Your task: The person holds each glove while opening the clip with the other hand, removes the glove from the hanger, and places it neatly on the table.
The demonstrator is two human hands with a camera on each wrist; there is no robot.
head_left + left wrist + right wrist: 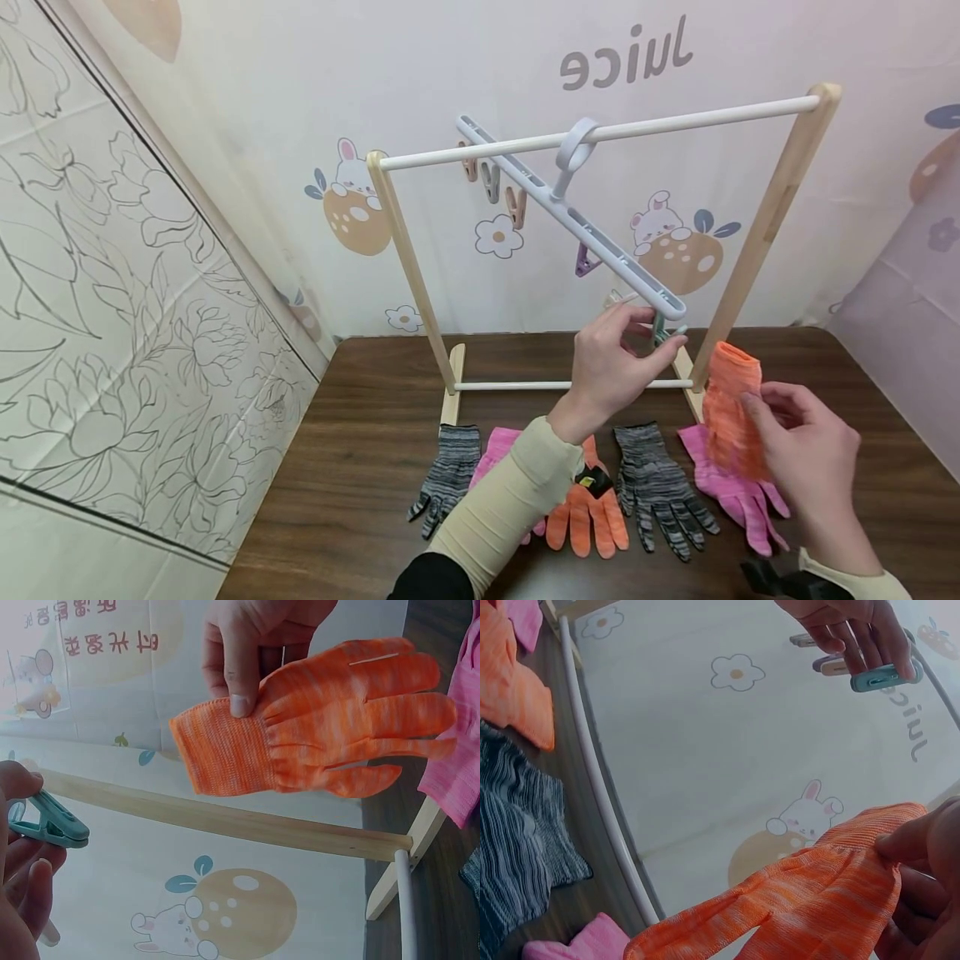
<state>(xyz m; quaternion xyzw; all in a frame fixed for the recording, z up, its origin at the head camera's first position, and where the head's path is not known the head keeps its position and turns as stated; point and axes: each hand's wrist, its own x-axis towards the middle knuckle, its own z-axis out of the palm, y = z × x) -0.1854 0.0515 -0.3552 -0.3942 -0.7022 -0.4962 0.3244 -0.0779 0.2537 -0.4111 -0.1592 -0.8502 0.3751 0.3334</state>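
Observation:
My left hand (611, 367) pinches a teal clothespin (56, 821) at the near end of a pale hanger bar (577, 221). In the right wrist view the same clothespin (885, 677) sits between thumb and fingers. An orange glove (315, 724) is pinched near its ribbed cuff by my right hand (810, 458), thumb on the near side. Its cuff (731, 362) points up, to the right of the clothespin and apart from it. Other clothespins, such as a purple one (587, 260), hang along the bar.
A wooden rack (780, 200) with a white top rod (690, 125) carries the hanger. Along the table (352, 467) lie grey striped gloves (660, 483), pink gloves (738, 496) and another orange glove (588, 508). A patterned cloth (262, 83) stands behind.

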